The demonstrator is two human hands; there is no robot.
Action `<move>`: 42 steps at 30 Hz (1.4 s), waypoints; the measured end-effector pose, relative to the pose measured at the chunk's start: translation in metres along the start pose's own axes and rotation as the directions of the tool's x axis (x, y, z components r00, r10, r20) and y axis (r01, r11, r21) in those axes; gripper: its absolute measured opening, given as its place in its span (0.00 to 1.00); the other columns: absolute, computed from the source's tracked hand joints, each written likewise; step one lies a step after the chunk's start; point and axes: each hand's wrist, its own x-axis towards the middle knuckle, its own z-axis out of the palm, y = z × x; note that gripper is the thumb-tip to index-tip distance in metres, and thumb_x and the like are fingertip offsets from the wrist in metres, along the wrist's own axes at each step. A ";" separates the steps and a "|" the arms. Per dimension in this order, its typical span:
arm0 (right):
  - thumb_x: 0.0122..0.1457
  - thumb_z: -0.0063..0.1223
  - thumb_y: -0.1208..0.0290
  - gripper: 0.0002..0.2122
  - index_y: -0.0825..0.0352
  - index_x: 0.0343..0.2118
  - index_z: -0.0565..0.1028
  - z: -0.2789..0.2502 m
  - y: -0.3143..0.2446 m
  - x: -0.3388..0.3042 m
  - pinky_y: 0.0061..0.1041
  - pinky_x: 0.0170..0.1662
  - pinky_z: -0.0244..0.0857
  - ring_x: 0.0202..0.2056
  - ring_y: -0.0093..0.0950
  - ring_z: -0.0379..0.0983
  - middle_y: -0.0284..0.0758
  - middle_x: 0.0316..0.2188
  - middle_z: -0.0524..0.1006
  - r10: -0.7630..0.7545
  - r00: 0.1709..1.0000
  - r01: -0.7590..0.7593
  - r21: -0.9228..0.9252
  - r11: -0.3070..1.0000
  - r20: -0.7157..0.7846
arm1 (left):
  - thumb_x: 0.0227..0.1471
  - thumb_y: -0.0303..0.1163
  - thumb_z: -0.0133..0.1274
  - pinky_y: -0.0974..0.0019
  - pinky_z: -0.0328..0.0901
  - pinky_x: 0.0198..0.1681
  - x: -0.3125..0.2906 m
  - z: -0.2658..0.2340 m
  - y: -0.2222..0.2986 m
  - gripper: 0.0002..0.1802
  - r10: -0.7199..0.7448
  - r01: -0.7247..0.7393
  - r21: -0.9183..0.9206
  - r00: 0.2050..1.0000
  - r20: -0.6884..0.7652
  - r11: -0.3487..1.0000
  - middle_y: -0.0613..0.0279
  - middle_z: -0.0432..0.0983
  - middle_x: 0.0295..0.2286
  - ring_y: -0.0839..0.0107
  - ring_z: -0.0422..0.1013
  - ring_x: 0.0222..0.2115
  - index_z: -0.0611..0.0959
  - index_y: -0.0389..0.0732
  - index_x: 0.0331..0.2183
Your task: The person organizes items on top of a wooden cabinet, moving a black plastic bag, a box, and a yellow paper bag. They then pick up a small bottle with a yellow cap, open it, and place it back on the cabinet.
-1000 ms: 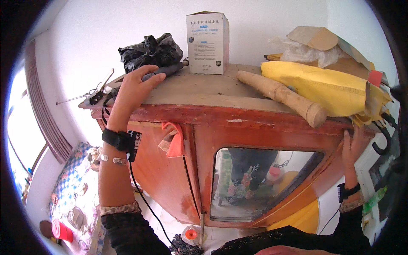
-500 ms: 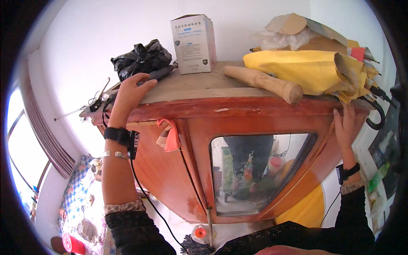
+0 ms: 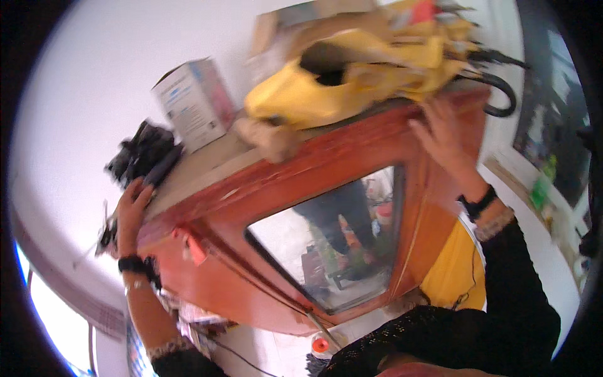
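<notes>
A reddish-brown wooden cabinet (image 3: 207, 217) with a mirrored door stands in front of me. My left hand (image 3: 132, 204) is at its left top corner, fingers bent and slightly apart, touching or just beside a dark rod-like thing (image 3: 164, 164). Next to that rod lies a crumpled black plastic bag (image 3: 139, 151). My right hand (image 3: 443, 135) rests with spread fingers on the front edge at the right, just below a yellow bag-like wrapping (image 3: 301, 97). A thick bamboo stick (image 3: 271, 139) sticks out from under the wrapping. Blur hides the left fingertips' exact contact.
A white box (image 3: 196, 107) stands at the back of the top. A black curved handle (image 3: 502, 97) juts past the right end. A red cloth (image 3: 191, 244) hangs at the front left. Yellow fabric (image 3: 455, 267) is low on the right, and a pole (image 3: 323, 330) leans below.
My view has tilted and swung right, so the cabinet appears slanted and farther left. Both hands stay at the cabinet's top. The bamboo stick now looks mostly covered by the yellow wrapping.
</notes>
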 end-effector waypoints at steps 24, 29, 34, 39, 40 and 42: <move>0.56 0.54 0.63 0.16 0.63 0.46 0.75 -0.156 0.068 0.062 0.34 0.52 0.62 0.48 0.39 0.69 0.40 0.44 0.75 -0.085 0.979 0.070 -0.087 0.994 -0.186 | 0.53 0.35 0.53 0.70 0.64 0.42 0.006 -0.003 -0.007 0.18 0.129 -0.130 0.152 0.991 0.017 0.980 0.58 0.78 0.33 0.72 0.71 0.35 0.79 0.33 0.42; 0.53 0.54 0.56 0.20 0.63 0.46 0.74 -0.163 0.116 0.066 0.37 0.52 0.61 0.47 0.40 0.69 0.40 0.42 0.76 0.069 0.997 -0.079 -0.337 0.938 -0.042 | 0.53 0.35 0.53 0.69 0.64 0.41 0.012 -0.002 -0.017 0.17 0.137 -0.137 0.033 0.990 0.026 0.990 0.59 0.78 0.33 0.72 0.71 0.35 0.80 0.33 0.41; 0.53 0.53 0.56 0.19 0.60 0.45 0.75 -0.164 0.129 0.068 0.39 0.45 0.63 0.43 0.38 0.71 0.38 0.34 0.77 -0.050 0.996 0.078 -0.435 0.897 0.076 | 0.54 0.35 0.53 0.68 0.65 0.41 0.017 -0.004 -0.023 0.16 0.102 -0.102 0.017 0.994 0.028 0.995 0.58 0.78 0.31 0.71 0.72 0.34 0.81 0.33 0.39; 0.53 0.52 0.54 0.17 0.58 0.42 0.76 -0.169 0.138 0.096 0.39 0.40 0.65 0.35 0.40 0.73 0.38 0.31 0.77 0.112 0.946 0.008 -0.366 0.930 0.305 | 0.53 0.35 0.53 0.71 0.64 0.39 0.015 -0.004 -0.018 0.16 0.132 -0.135 0.046 0.990 0.049 0.990 0.61 0.77 0.31 0.74 0.71 0.34 0.80 0.33 0.39; 0.53 0.52 0.54 0.17 0.58 0.42 0.76 -0.168 0.139 0.097 0.39 0.39 0.65 0.35 0.40 0.73 0.38 0.31 0.77 0.084 0.956 0.024 -0.358 0.933 0.282 | 0.53 0.34 0.53 0.71 0.64 0.39 0.015 -0.004 -0.018 0.15 0.137 -0.138 0.011 0.989 0.050 0.990 0.61 0.77 0.31 0.74 0.71 0.33 0.80 0.33 0.39; 0.53 0.52 0.54 0.16 0.58 0.40 0.76 -0.167 0.139 0.096 0.39 0.37 0.65 0.33 0.40 0.73 0.38 0.30 0.77 0.039 0.970 0.048 -0.348 0.936 0.239 | 0.53 0.34 0.53 0.71 0.64 0.39 0.013 -0.004 -0.016 0.15 0.146 -0.145 -0.021 0.988 0.047 0.989 0.61 0.77 0.31 0.74 0.70 0.33 0.80 0.33 0.39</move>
